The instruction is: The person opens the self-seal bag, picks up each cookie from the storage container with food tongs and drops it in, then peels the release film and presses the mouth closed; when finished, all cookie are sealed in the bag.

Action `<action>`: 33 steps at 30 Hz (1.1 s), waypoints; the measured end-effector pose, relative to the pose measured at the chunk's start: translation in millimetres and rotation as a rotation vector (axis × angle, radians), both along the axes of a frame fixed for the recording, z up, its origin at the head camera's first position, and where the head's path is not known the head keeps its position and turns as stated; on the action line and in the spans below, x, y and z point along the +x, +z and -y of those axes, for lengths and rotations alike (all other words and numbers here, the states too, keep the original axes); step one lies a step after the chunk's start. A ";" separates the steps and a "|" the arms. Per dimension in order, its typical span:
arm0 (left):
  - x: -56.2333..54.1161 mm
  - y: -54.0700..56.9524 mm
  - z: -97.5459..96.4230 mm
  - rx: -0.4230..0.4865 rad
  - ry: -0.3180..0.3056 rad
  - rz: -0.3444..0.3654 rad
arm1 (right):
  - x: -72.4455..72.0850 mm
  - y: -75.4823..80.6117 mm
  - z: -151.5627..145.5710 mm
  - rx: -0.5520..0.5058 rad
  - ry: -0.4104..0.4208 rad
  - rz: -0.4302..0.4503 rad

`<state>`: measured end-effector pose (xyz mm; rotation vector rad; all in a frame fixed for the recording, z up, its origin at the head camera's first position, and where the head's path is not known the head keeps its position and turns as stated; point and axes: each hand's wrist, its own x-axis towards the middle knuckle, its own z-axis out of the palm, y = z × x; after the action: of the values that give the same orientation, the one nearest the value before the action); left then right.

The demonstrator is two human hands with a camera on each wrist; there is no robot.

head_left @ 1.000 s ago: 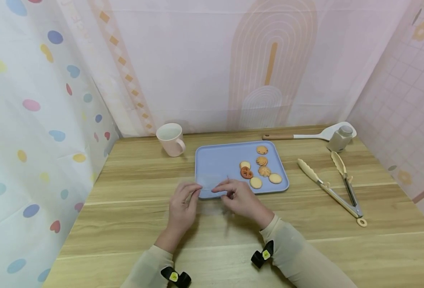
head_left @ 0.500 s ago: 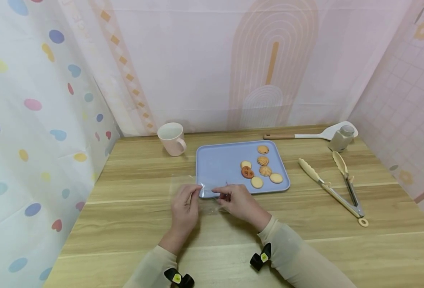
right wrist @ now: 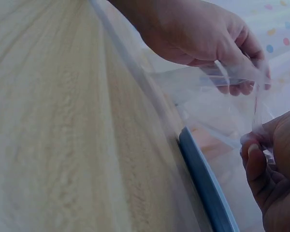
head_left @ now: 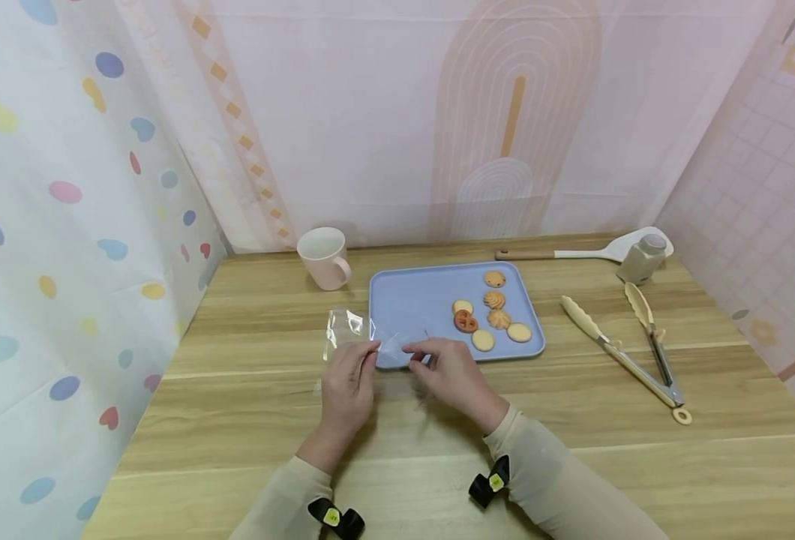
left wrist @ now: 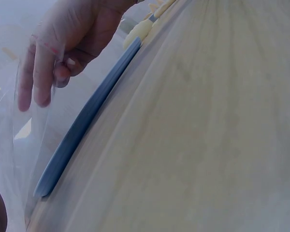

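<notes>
A clear plastic bag spans both hands over the blue tray's front left edge. My left hand pinches the bag between thumb and fingers; the right wrist view has this hand at the top, the film stretching down from it. With thumb and forefinger, my right hand grips the bag's edge there. In the left wrist view the right hand's fingers show through the film. Several biscuits lie on the tray's right half, with a brown pretzel-shaped one among them.
A pink mug stands behind and left of the tray. To the right lie opened tongs with cream tips. A white spatula with a wooden handle lies at the back, beside a lidded glass jar.
The bag's left part has lifted and now catches the light above my left hand. Both hands have stayed almost in place; the biscuits lie as before.
</notes>
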<state>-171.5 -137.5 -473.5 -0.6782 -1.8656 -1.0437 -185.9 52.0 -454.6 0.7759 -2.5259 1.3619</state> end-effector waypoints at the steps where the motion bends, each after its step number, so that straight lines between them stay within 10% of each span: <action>1: -0.2 0.1 0.3 0.001 -0.005 -0.001 | -0.1 0.2 -0.5 -0.020 0.004 0.015; 13: 1.3 1.4 5.8 0.081 -0.046 0.061 | 0.0 1.2 -2.2 -0.026 0.177 0.046; 33: 1.3 -2.2 5.0 -0.015 -0.040 0.008 | 2.1 3.2 -2.9 0.099 0.169 0.142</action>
<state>-170.2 -142.6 -475.7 -0.7240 -1.8748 -1.0606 -183.8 54.9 -451.4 0.9639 -2.7087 1.3974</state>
